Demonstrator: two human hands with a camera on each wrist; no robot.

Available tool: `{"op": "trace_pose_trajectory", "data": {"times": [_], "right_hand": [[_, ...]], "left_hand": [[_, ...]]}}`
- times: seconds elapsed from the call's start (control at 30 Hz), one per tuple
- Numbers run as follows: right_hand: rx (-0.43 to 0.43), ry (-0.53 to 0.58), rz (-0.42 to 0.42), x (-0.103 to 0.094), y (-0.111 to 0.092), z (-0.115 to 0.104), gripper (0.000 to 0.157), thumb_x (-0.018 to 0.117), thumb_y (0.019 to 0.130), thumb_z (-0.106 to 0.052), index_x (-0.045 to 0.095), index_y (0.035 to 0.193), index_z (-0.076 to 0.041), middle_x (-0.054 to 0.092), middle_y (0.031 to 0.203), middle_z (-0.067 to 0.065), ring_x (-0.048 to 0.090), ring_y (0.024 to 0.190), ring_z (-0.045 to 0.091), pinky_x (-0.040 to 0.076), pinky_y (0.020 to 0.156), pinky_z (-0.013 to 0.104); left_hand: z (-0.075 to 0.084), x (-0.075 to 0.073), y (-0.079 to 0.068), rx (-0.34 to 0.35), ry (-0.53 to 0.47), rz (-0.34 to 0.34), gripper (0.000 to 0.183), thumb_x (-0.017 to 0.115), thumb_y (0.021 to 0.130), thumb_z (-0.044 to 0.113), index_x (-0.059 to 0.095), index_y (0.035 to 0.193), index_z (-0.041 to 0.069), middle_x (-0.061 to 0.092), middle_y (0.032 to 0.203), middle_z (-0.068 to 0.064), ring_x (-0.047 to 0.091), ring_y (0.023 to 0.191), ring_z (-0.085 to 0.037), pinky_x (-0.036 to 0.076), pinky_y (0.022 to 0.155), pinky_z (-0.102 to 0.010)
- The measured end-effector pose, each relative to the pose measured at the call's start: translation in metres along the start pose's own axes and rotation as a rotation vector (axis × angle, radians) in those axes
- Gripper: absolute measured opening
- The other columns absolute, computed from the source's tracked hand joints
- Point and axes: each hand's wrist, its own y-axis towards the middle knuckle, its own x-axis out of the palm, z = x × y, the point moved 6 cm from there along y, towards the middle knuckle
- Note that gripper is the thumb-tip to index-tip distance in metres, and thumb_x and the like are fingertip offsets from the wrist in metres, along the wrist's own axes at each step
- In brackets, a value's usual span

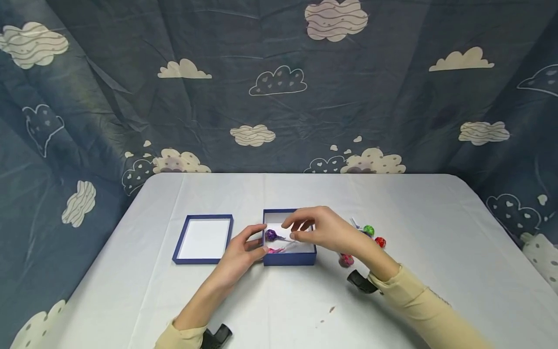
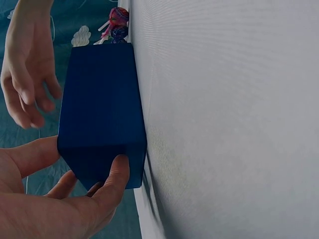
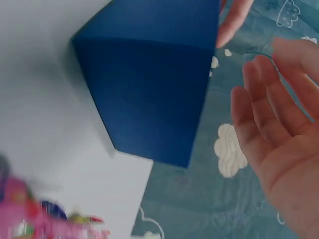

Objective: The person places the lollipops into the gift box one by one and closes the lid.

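Purple lollipop crosswise in blue box, stick rightward; right grip released, left grip unclenched against box.

The blue box and blue-edged lid are white inside; lollipops come purple, green and red; dark blue backdrop carries cream clouds, wavy-lined or dotted; sleeves pale yellow
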Motion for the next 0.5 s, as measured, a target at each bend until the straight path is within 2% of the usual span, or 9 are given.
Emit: {"op": "trace_pose_trajectory", "data": {"times": [0.13,0.33,0.5], "right_hand": [[-0.007,-0.009,0.028,-0.012,-0.014,-0.002,0.026,0.070,0.090,-0.008,0.071,0.111,-0.024,0.068,0.099,-0.012,0.064,0.088,0.011,0.053,0.084,0.031],[0.028,-0.045,0.047,-0.025,-0.033,0.002,0.024,0.070,0.091,-0.011,0.071,0.110,-0.025,0.068,0.100,-0.014,0.063,0.090,0.010,0.052,0.081,0.034],[0.066,-0.055,0.065,-0.034,-0.049,0.008,0.021,0.071,0.091,-0.013,0.072,0.109,-0.025,0.069,0.097,-0.009,0.063,0.086,0.013,0.052,0.076,0.032]], "left_hand": [[0.000,0.000,-0.001,0.000,0.003,0.003,0.051,0.064,0.089,0.002,0.052,0.139,0.007,0.044,0.146,-0.015,0.050,0.126,-0.036,0.048,0.095,-0.042],[0.001,0.000,-0.002,-0.004,0.006,0.006,0.051,0.064,0.090,0.001,0.052,0.139,0.008,0.044,0.146,-0.014,0.050,0.127,-0.035,0.047,0.096,-0.044],[0.000,0.000,-0.001,0.001,0.008,0.009,0.052,0.065,0.089,0.002,0.053,0.139,0.007,0.043,0.147,-0.014,0.050,0.126,-0.035,0.048,0.095,-0.042]]}}
